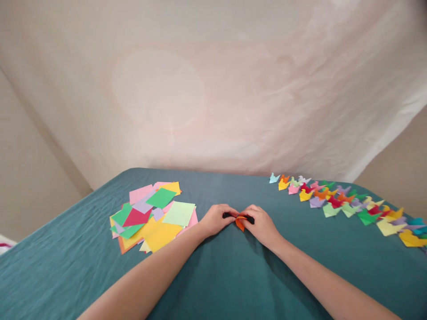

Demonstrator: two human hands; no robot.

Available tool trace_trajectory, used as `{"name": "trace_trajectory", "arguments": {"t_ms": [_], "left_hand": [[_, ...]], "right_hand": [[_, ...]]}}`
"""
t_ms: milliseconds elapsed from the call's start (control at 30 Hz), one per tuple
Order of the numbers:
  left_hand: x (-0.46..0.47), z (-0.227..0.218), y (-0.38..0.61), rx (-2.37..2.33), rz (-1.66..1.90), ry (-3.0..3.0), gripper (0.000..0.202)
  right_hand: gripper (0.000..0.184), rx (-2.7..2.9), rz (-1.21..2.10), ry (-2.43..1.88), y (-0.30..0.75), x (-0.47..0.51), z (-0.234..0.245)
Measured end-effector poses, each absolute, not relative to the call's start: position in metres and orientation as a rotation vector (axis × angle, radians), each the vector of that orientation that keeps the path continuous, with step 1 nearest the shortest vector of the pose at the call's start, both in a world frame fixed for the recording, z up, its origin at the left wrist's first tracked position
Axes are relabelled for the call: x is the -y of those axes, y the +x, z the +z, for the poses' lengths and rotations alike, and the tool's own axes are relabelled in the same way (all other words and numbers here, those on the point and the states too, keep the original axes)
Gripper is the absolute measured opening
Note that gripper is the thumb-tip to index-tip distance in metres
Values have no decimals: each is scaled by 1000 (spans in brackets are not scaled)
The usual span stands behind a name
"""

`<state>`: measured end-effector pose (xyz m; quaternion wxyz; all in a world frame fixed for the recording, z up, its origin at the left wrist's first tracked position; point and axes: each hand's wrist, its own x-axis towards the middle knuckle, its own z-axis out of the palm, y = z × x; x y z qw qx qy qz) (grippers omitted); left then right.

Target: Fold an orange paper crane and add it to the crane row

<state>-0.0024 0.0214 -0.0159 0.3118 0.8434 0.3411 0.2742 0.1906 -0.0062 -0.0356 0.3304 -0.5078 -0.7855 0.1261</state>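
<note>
A small folded piece of orange paper (239, 222) lies on the teal cloth (233, 271) between my two hands. My left hand (217, 219) pinches its left side with curled fingers. My right hand (260, 223) presses and pinches its right side, fingers closed over it. Most of the paper is hidden under my fingertips. Both forearms reach in from the bottom of the view.
A loose pile of coloured paper squares (151, 215) lies to the left of my hands. A row of several folded paper figures (347, 202) runs along the right side of the cloth. A pale sheet (213, 89) hangs behind the table.
</note>
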Motion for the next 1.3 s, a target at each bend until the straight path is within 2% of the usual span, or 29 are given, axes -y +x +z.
{"name": "trace_trajectory", "arguments": {"t_ms": [400, 667, 933, 1300], "left_hand": [[-23, -17, 3, -967, 737, 2212, 18], [-22, -16, 8, -1054, 734, 2208, 19], [-21, -19, 12, -1098, 766, 2223, 22], [-19, -21, 14, -1180, 800, 2280, 21]], "right_hand": [[10, 2028, 363, -1333, 191, 5, -35], [13, 1973, 560, -1249, 195, 3, -35], [12, 1996, 566, -1238, 196, 2, -36], [22, 2044, 747, -1180, 205, 8, -22]]}}
